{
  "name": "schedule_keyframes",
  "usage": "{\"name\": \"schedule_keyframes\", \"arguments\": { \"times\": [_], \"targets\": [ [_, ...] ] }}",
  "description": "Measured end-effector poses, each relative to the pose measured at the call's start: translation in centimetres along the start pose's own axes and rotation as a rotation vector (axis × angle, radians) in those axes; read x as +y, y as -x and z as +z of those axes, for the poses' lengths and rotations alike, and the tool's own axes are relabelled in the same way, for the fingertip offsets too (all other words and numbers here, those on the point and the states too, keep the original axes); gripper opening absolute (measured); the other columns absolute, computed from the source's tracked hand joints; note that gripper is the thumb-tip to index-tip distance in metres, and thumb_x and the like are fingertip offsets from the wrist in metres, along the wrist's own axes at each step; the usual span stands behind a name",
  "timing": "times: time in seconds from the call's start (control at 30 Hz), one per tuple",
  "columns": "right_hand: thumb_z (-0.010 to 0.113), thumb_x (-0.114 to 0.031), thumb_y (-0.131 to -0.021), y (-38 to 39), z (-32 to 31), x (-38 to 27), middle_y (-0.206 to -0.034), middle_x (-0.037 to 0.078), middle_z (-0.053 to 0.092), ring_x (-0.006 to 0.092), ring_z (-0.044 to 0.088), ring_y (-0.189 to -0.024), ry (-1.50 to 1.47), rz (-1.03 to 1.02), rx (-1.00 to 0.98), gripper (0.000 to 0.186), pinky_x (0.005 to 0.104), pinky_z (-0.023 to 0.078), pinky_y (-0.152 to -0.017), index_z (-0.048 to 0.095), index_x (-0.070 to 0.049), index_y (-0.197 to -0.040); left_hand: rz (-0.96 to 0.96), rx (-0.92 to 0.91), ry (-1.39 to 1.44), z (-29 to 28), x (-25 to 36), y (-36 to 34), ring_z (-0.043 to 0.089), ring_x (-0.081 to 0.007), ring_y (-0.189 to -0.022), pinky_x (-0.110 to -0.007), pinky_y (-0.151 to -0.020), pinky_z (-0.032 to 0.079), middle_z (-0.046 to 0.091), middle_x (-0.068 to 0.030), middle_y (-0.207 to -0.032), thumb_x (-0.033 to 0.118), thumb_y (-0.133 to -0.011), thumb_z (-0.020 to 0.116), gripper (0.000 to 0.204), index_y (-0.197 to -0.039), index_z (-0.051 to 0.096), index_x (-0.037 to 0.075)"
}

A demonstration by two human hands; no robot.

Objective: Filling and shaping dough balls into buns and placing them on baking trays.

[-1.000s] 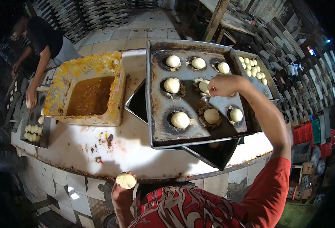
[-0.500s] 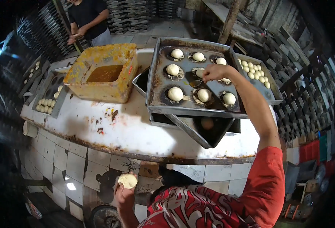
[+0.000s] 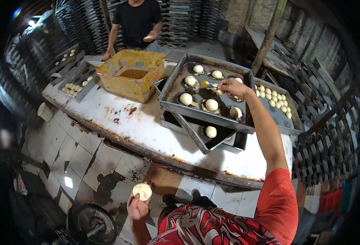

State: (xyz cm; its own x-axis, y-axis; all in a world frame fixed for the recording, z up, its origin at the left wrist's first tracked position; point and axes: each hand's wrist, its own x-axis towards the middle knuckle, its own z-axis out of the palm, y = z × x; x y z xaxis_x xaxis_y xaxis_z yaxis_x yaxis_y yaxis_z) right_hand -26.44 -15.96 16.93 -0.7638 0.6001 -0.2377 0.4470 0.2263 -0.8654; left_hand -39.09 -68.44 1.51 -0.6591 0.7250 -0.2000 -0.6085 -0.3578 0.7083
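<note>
My left hand (image 3: pixel 135 207) grips a round, pale dough piece (image 3: pixel 142 191) low in front of me. My right hand (image 3: pixel 229 85) holds a small spoon (image 3: pixel 207 85) with something yellow on it, over the middle of a rusty metal tray (image 3: pixel 166 98). Several dough balls (image 3: pixel 211 104) sit on scorched, flaky patches in that tray. It rests on further stacked trays (image 3: pixel 167 123), one turned askew, with a dough ball (image 3: pixel 211 132) visible inside. Left of them stands a yellow-smeared plastic tub (image 3: pixel 141 90) holding brownish liquid.
Trays of dough balls flank these on the white worktable (image 3: pixel 131 126): one left (image 3: pixel 82 92), one right (image 3: pixel 291 125). Across the table a person in black (image 3: pixel 138 24) holds a pale piece. A wooden post (image 3: pixel 265 45) stands behind. A wheel (image 3: pixel 96 222) is low at left.
My right hand's spoon now shows yellow stuff above the middle dough piece. The other person has straightened, hands moving apart. My view has tilted, bringing more of that person into sight.
</note>
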Motion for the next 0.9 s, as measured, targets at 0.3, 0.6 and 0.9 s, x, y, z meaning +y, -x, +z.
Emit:
{"name": "schedule_keyframes", "arguments": {
  "times": [0.3, 0.6, 0.9],
  "targets": [
    [0.055, -0.007, -0.088, 18.0, 5.7, 1.2, -0.081, 0.002, 0.057, 0.0070, 0.052, -0.068, -0.142, -0.273, -0.368, 0.008, 0.0203, 0.044, -0.056, 0.057, -0.003, -0.093, -0.016, -0.039, -0.262, 16.9, -7.1, 2.8, 0.046, -0.0313, -0.119, -0.045, -0.102, 0.035, 0.048, -0.0199, -0.127, 0.027, -0.085, 0.053, 0.052, -0.125, 0.043, -0.004],
    [0.057, 0.011, -0.079, 27.0, 18.1, 16.6, -0.090, 0.015, 0.054, 0.0219, 0.058, -0.072, -0.144, -0.945, 0.331, 0.020, 0.0284, 0.050, -0.061, 0.057, 0.002, -0.097, -0.074, -0.002, 0.669, 24.0, -12.4, 8.8, 0.043, -0.0273, -0.121, -0.044, -0.109, 0.023, 0.047, -0.0173, -0.129, 0.023, -0.089, 0.040, 0.045, -0.125, 0.042, -0.005],
    [0.050, 0.001, -0.083, 30.0, 6.9, 30.7, -0.091, 0.021, 0.054, 0.0368, 0.051, -0.081, 0.383, -0.348, 0.619, 0.008, 0.0420, 0.043, -0.074, 0.056, 0.004, -0.086, -0.034, -0.114, 0.207, 23.5, -21.1, 17.5, 0.047, -0.0331, -0.117, -0.046, -0.096, 0.042, 0.046, -0.0195, -0.128, 0.007, -0.084, 0.049, 0.061, -0.140, 0.024, 0.004]
  ]
}}
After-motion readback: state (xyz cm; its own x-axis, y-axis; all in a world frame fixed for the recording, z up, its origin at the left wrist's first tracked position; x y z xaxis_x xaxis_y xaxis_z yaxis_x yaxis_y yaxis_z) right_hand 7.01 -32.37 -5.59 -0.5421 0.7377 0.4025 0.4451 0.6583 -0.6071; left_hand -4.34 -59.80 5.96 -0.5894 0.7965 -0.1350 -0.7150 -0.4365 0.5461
